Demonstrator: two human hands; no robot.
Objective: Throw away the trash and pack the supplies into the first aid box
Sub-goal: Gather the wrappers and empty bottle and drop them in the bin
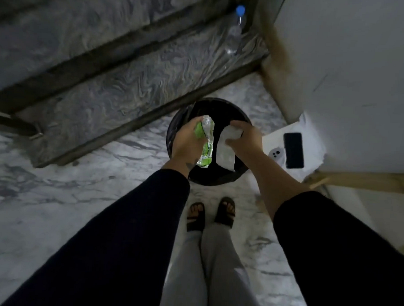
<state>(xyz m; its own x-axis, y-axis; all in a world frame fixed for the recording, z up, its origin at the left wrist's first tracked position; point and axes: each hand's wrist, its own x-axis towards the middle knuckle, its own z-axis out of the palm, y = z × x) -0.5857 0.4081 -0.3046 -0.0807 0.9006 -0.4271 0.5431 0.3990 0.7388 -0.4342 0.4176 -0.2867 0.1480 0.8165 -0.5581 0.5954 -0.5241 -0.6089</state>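
Dim light here, and I'm standing on a white marble floor with grey veins. Up beyond it rise swirl-patterned stone steps; right of the steps stands a pale wall.

A home: marble stairs, sandalled feet.

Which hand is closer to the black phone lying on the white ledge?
Right. The right hand is over the bin, beside the phone. The left hand is over the bin's far side from it.
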